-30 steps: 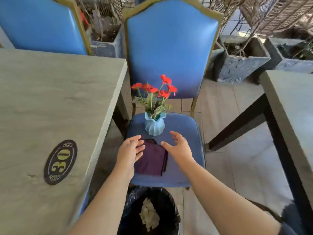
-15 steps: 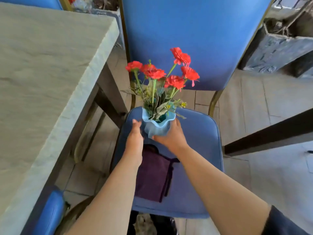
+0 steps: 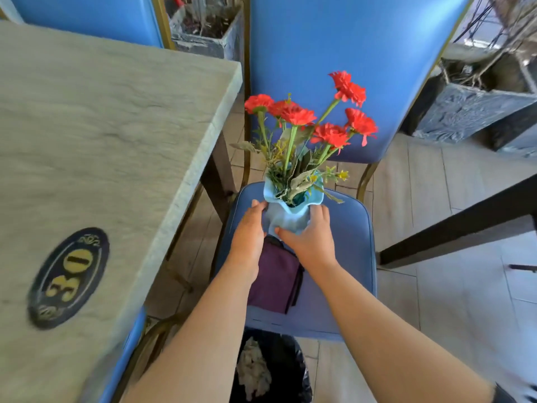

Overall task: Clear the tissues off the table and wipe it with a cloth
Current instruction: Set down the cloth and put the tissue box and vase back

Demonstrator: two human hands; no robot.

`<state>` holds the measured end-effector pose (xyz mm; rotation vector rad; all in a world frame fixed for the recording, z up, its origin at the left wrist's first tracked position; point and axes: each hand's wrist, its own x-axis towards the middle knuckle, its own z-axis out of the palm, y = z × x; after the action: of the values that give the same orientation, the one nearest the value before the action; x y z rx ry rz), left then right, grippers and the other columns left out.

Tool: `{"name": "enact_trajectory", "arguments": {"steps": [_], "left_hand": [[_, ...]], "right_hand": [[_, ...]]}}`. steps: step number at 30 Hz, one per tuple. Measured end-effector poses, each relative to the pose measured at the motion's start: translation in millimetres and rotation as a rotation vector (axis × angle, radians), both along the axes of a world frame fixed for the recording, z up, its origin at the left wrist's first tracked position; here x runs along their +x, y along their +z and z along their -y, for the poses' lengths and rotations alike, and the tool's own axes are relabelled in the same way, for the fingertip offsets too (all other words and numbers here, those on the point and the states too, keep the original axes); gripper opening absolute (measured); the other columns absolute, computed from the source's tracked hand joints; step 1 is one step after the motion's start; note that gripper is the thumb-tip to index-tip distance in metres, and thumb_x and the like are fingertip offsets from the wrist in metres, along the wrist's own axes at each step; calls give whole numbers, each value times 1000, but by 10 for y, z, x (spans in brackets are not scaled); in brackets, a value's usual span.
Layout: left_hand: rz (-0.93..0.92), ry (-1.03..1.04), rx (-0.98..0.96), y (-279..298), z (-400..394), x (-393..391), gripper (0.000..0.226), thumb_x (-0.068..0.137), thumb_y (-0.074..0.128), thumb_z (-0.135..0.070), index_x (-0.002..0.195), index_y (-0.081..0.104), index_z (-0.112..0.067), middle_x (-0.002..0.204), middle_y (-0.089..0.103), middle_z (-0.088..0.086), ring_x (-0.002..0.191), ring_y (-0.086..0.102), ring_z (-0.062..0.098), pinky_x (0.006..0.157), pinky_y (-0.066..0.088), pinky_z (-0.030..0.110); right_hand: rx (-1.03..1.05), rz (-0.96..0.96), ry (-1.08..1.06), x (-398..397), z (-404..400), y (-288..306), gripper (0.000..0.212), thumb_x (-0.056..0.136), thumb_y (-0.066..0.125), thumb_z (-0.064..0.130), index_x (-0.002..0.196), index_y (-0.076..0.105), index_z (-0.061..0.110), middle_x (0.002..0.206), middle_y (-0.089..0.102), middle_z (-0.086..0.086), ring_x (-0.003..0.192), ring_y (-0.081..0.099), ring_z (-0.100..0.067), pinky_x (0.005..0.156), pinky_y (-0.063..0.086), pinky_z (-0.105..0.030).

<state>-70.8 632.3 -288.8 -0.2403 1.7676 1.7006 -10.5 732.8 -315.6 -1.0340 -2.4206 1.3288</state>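
Table (image 3: 101, 135) sat at your left, bare where visible. Chair (image 3: 354, 242) carried vase (image 3: 286, 218) and cloth (image 3: 276, 276). Bin (image 3: 279, 370) below held tissues (image 3: 254, 370). Left hand (image 3: 248, 238) and right hand (image 3: 312, 238) wrapped fingers round vase. Likely step: returning vase to table; needed steady upright lift.

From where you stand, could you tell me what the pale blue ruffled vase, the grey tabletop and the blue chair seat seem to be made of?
Pale blue ruffled vase: probably glazed ceramic, given its smooth, rigid wavy rim, though plastic is possible. Grey tabletop: stone or a stone-look laminate, matt, with faint veining. Blue chair seat: likely faux leather, smooth with a slight sheen and piped edge.
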Motion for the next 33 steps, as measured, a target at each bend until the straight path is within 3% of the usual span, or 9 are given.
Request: {"name": "enact_trajectory", "arguments": {"steps": [2, 5, 8, 12, 16, 21, 26, 30, 33], "left_hand": [[-121, -32, -40, 262, 191, 174, 29, 99, 40, -33, 125, 54, -30, 136, 52, -7, 123, 48, 9, 100, 39, 30], [-205, -11, 8, 646, 591, 452, 35, 97, 45, -19, 125, 53, -38, 132, 55, -8, 115, 54, 8, 81, 42, 23], [-209, 2, 73, 1018, 1072, 716, 42, 94, 45, -11, 123, 53, -40, 131, 57, -9, 111, 56, 7, 81, 42, 23], [-237, 5, 105, 1525, 1888, 1082, 39, 94, 45, -9, 123, 54, -33, 124, 61, -10, 107, 58, 5, 87, 46, 23], [-244, 13, 104, 1920, 2794, 1362, 36, 94, 45, -10, 119, 55, -34, 103, 65, -11, 88, 61, 5, 75, 46, 24], [-286, 74, 72, 2195, 3778, 1557, 39, 92, 42, -9, 126, 55, -24, 119, 65, -3, 96, 63, 9, 70, 47, 23], [-304, 147, 40, 2308, 4461, 1478, 35, 91, 38, -1, 85, 61, -27, 72, 68, -15, 64, 60, -2, 58, 46, 17], [-267, 234, 5, 2209, 4838, 1175, 31, 90, 43, -11, 113, 60, -25, 104, 69, 0, 92, 62, 12, 81, 46, 31], [-259, 280, -20, 2118, 5068, 839, 32, 91, 45, -14, 119, 56, -24, 108, 68, -2, 97, 62, 10, 81, 46, 31]], "right_hand": [[-2, -27, -7, 142, 195, 300, 61, 66, 82, 31, 111, 47, 9, 110, 40, 5, 90, 43, -10, 67, 36, -23], [25, -75, -19, 358, 609, 756, 61, 65, 81, 33, 111, 48, 11, 112, 43, 2, 96, 48, -15, 71, 42, -28], [48, -124, -26, 603, 1102, 1170, 72, 64, 82, 35, 123, 47, 13, 118, 45, -2, 104, 49, -19, 83, 49, -36], [37, -192, -17, 929, 1866, 1673, 92, 66, 83, 33, 143, 35, 18, 133, 40, -2, 120, 45, -20, 101, 41, -35], [-3, -247, 2, 1180, 2688, 2017, 96, 67, 82, 37, 147, 30, 23, 133, 38, 2, 126, 41, -17, 99, 37, -28], [-53, -278, 63, 1280, 3628, 2261, 96, 65, 83, 41, 145, 32, 27, 130, 40, 3, 124, 42, -15, 99, 39, -30], [-65, -332, 127, 1110, 4307, 2332, 92, 63, 86, 34, 139, 38, 18, 132, 45, 2, 124, 43, -13, 104, 38, -31], [-96, -356, 176, 780, 4652, 2313, 88, 62, 88, 28, 135, 40, 14, 124, 45, 3, 119, 44, -15, 103, 40, -35], [-126, -339, 225, 412, 4848, 2253, 87, 61, 88, 28, 133, 40, 16, 122, 45, 5, 118, 46, -16, 102, 43, -38]]}}
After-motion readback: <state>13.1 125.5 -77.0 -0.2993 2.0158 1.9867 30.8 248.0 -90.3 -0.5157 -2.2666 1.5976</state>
